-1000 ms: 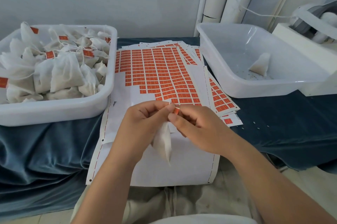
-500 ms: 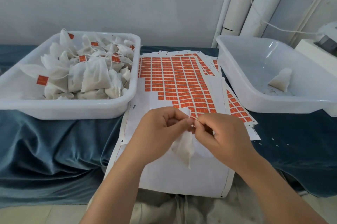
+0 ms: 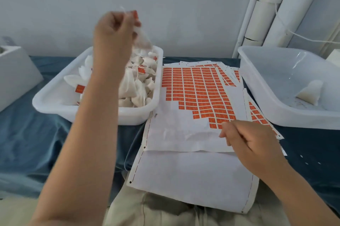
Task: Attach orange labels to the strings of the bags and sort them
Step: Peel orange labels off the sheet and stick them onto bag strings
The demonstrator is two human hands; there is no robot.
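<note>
Far left, a white block point(image 3: 14, 75) sits on the blue cloth point(image 3: 36, 143). Next comes the left tub point(image 3: 103, 115), heaped with white bags point(image 3: 132, 88), several of them showing orange. High above that tub is the left hand point(image 3: 114, 29), fingers curled and pinching the top of a bag point(image 3: 142, 39). The bag dangles, a little blurred, over the tub's far side, and its orange label point(image 3: 135, 14) pokes up just above the fingertips. In the centre, the sheets point(image 3: 198, 86) of orange labels lie fanned between the two tubs, their near rows peeled bare. The right hand point(image 3: 246, 139) hovers low over the top sheet's near right corner, fingers loosely curled with nothing in them. The right tub point(image 3: 287, 121) holds one lone bag point(image 3: 311, 91) on its floor, towards the right side. White pipes point(image 3: 266, 5) climb the wall behind.
</note>
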